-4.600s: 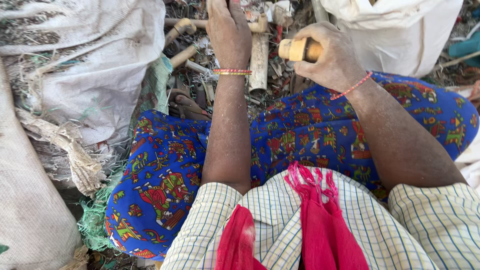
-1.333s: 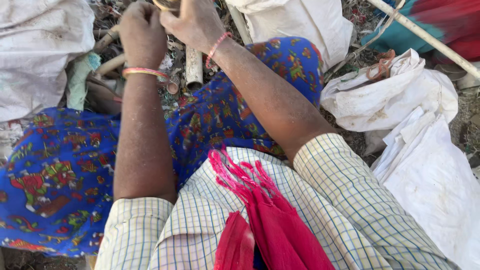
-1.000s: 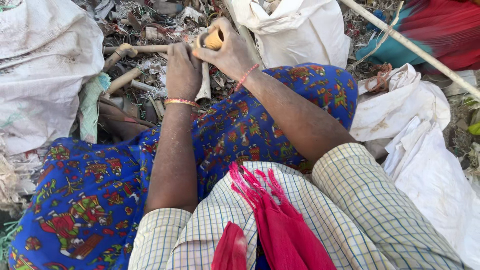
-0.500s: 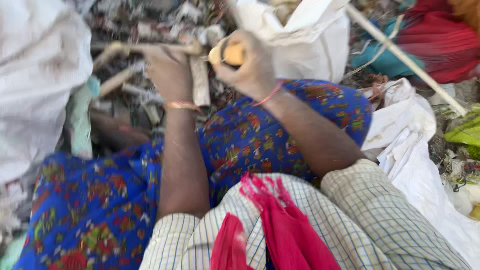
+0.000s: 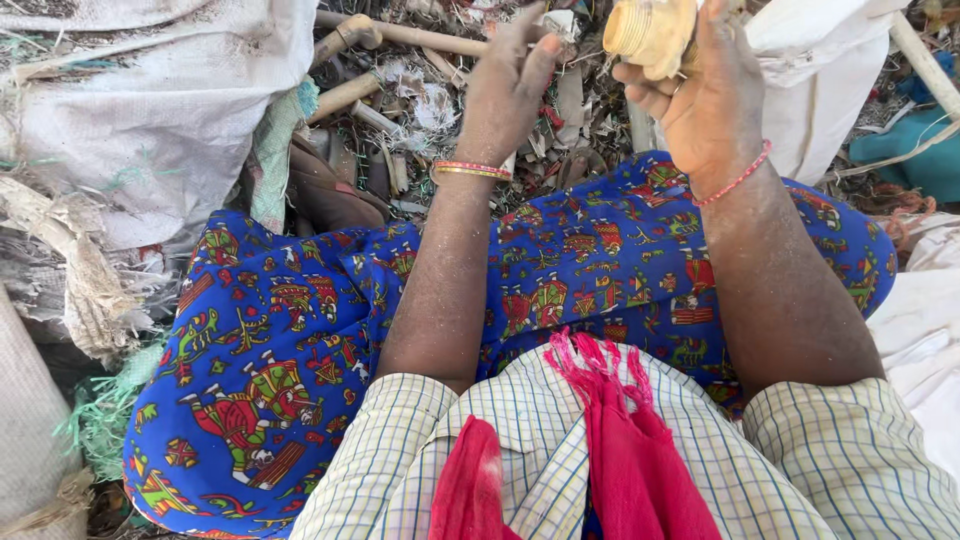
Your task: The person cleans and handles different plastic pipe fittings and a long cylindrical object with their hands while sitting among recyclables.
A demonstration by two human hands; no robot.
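Raised since earlier: right hand (image 5: 705,95) now grips one ribbed, cream, threaded pipe fitting (image 5: 652,35) at top centre. Left hand (image 5: 508,85), fingers loosely open, over dusty scrap; two pipes (image 5: 400,35).

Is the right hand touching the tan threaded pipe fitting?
Touching: the head view shows the right hand with fingers curled around the tan threaded pipe fitting.

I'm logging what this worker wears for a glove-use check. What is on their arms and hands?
No gloves. The left hand has red and gold bangles at the wrist; the right hand has a thin red bracelet. Rolled pale checked shirt sleeves end near the elbows.
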